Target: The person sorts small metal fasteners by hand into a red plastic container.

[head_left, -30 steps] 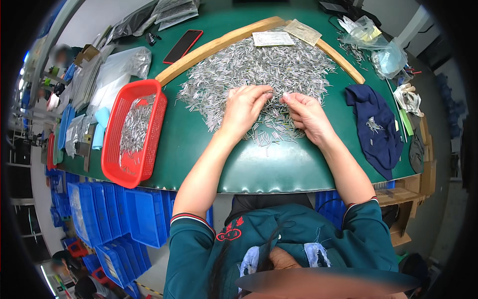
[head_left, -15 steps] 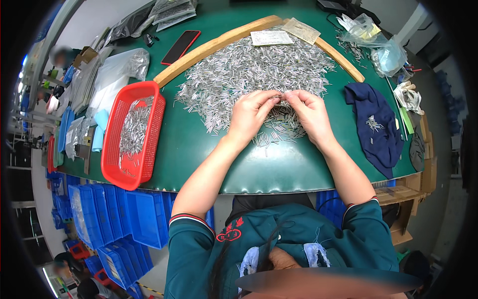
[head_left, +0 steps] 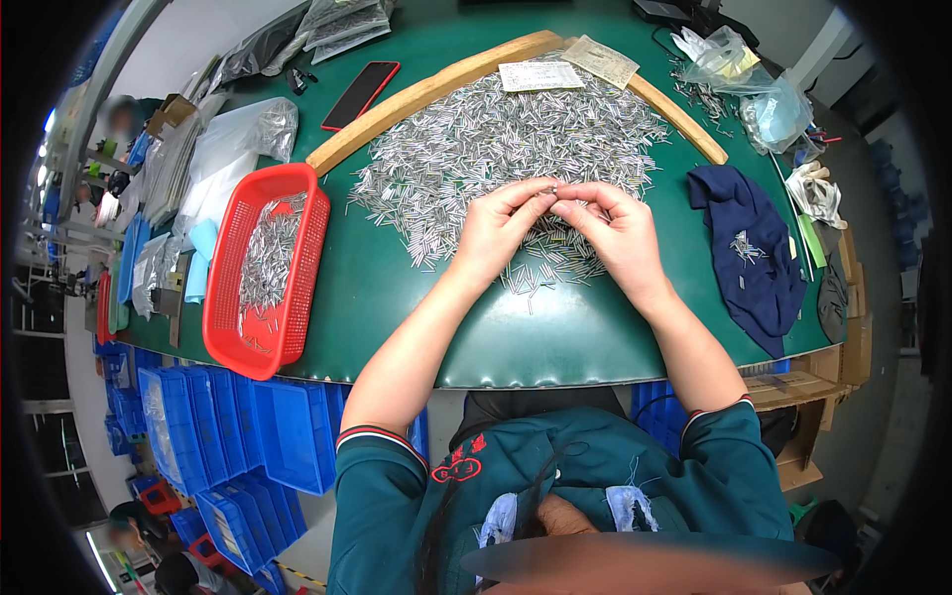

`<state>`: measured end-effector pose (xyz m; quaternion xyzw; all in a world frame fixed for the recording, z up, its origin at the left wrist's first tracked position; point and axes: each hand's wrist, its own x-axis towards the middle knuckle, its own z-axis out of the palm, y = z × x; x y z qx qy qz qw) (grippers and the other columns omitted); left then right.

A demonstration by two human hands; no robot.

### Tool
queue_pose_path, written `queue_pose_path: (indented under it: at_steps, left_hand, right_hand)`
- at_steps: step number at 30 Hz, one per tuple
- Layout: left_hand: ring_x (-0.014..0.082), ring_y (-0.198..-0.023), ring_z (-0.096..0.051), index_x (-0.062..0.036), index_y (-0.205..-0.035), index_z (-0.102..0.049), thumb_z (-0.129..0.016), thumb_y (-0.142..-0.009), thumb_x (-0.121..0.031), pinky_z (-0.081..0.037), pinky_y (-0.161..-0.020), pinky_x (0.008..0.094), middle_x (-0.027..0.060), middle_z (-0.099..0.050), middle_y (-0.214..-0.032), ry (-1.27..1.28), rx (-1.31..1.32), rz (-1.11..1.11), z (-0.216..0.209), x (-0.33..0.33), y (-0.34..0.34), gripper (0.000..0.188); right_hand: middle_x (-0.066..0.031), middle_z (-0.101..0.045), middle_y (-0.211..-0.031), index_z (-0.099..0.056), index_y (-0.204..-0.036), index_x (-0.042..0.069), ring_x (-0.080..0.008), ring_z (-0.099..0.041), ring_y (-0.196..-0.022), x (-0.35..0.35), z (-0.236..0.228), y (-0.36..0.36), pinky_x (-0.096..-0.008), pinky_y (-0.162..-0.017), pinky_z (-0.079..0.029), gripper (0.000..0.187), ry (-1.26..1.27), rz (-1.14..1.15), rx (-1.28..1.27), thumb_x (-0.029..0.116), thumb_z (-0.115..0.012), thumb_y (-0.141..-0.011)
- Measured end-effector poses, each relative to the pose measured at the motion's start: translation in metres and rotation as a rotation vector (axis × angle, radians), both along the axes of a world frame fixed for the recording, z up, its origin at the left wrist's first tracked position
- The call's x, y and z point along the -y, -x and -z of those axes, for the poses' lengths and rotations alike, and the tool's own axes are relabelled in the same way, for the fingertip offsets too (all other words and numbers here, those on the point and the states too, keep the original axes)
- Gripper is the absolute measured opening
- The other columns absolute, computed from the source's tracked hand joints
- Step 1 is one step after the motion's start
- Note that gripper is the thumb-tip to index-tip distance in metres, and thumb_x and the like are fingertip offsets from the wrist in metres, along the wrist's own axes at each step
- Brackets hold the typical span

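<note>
A big heap of small silver metal pins (head_left: 496, 134) covers the middle of the green table (head_left: 387, 297). My left hand (head_left: 501, 226) and my right hand (head_left: 617, 230) are raised just above the near edge of the heap, fingertips meeting. Together they pinch a small metal pin (head_left: 553, 188) between thumbs and forefingers. A red mesh basket (head_left: 260, 268) with several pins in it stands at the left of my left forearm.
A curved wooden rail (head_left: 436, 87) borders the heap at the back. A dark blue cloth (head_left: 754, 253) with a few pins lies at the right. A red phone (head_left: 360, 94), paper slips, plastic bags (head_left: 764, 94) and blue bins (head_left: 238, 436) surround the table.
Both hands have lifted from the heap and drawn together, fingertips now meeting on one pin. The heap and basket have not moved.
</note>
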<state>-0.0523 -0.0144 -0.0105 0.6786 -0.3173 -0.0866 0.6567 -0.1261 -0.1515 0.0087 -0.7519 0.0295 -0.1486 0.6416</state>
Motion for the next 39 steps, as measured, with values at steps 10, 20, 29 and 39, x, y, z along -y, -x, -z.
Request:
queue_pose_path:
  at_steps: [10,20,29,39]
  left_hand:
    - [0.02,-0.072,-0.054,-0.0076,-0.096,-0.057,-0.062,-0.069,-0.013,-0.041,-0.069,0.0329,0.0036,-0.055,-0.073,-0.432,0.929,-0.24,-0.005,0.001,0.006,0.028]
    - [0.0237,-0.07,-0.053,-0.0045,-0.101,-0.055,-0.058,-0.075,-0.009,-0.041,-0.066,0.0341,0.0077,-0.053,-0.073,-0.443,0.863,-0.179,-0.008,0.002,0.011,0.026]
    - [0.0235,-0.068,-0.053,-0.0049,-0.099,-0.057,-0.057,-0.076,-0.007,-0.043,-0.064,0.0329,0.0077,-0.055,-0.074,-0.316,0.771,-0.182,-0.008,0.002,0.008,0.023]
    - [0.0205,-0.071,-0.056,-0.0078,-0.097,-0.061,-0.06,-0.075,-0.006,-0.044,-0.063,0.0298,0.0058,-0.059,-0.079,-0.212,0.71,-0.175,-0.012,0.001,0.012,0.022]
  right_hand:
    - [0.0014,-0.056,-0.066,-0.061,-0.077,0.001,-0.005,-0.047,-0.054,0.003,0.018,-0.015,-0.0185,-0.048,-0.039,0.021,-0.242,-0.001,-0.016,0.022,-0.062,-0.079]
    - [0.0075,-0.032,-0.054,-0.051,-0.081,0.01,0.0007,-0.028,-0.041,0.025,0.021,-0.016,-0.0115,-0.029,-0.017,0.017,-1.332,-0.399,-0.672,0.025,-0.052,-0.086]
    - [0.006,-0.033,-0.055,-0.052,-0.081,0.008,0.0003,-0.029,-0.042,0.022,0.02,-0.017,-0.0116,-0.028,-0.019,0.021,-1.579,-0.506,-0.701,0.027,-0.05,-0.087]
    - [0.0036,-0.037,-0.061,-0.05,-0.08,0.008,-0.0007,-0.032,-0.047,0.019,0.011,-0.011,-0.0112,-0.03,-0.019,0.025,-1.432,-0.536,-0.568,0.031,-0.047,-0.088]
